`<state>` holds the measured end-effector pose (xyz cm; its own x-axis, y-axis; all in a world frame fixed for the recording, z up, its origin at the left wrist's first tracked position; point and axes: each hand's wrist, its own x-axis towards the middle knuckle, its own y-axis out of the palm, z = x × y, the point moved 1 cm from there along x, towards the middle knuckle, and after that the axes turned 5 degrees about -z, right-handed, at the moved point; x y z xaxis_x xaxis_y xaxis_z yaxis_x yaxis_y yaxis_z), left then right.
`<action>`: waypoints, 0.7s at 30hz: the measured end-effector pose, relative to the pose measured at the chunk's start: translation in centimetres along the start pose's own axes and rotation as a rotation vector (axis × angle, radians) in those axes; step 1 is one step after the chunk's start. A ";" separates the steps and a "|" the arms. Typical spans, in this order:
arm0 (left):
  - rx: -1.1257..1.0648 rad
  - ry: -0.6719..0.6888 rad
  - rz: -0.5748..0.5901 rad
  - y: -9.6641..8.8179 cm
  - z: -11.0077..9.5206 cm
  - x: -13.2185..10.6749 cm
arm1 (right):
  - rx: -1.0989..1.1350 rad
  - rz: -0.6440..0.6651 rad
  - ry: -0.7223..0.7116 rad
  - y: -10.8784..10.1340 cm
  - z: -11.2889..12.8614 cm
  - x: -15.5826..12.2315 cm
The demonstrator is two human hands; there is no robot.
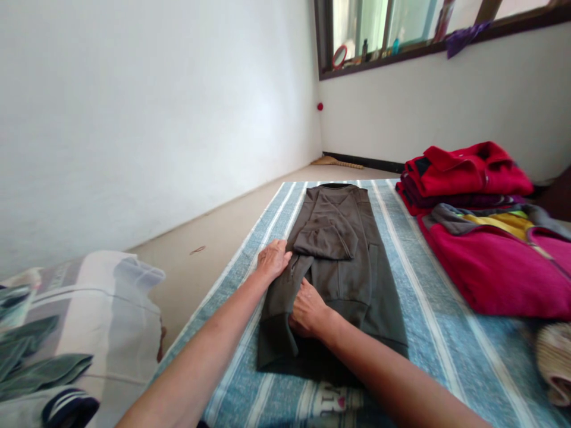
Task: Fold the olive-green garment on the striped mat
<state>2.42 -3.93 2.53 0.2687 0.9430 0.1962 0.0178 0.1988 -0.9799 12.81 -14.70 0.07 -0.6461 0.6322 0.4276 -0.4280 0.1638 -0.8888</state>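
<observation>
A dark grey-brown jacket (350, 279) lies on a blue-and-white striped cloth (414, 261), its collar toward the far end and one sleeve folded across its upper part. My left hand (273, 259) is closed on the jacket's left side edge, just below the folded sleeve. Lower and further right, my right hand (308, 308) has its fingers tucked behind a raised flap of the jacket's front, gripping it. The flap hides part of those fingers. Near the bottom, the jacket's hem spreads over the cloth.
On the right sit a folded magenta jacket (499, 261) and a stack of red clothes (477, 172). A beige knitted item (555, 362) lies at the right edge. At lower left, green garments (40, 356) rest on a pale covered heap (120, 309). White walls (147, 107) border the floor.
</observation>
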 end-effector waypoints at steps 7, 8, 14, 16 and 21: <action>-0.111 0.142 -0.055 1.2 -0.4 -2.8 | 0.085 0.030 0.095 -1.5 4.5 -4.6; -0.120 0.144 -0.060 1.5 -0.4 -3.4 | 0.087 0.028 0.108 -2.0 5.1 -5.3; -0.163 0.137 -0.046 2.0 -0.9 -6.7 | 0.123 0.185 0.020 -5.2 5.6 -6.7; -0.172 0.117 0.000 1.9 -1.1 -7.3 | 0.111 0.194 0.047 -5.8 4.1 -6.1; -0.180 0.032 0.133 1.5 -1.9 -7.9 | -0.127 0.115 0.184 -5.2 -1.8 -2.8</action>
<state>2.13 -11.61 -0.53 0.3102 0.9483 0.0668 0.1509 0.0203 -0.9883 17.94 -15.97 3.23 -0.5550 0.7776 0.2955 -0.2681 0.1690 -0.9484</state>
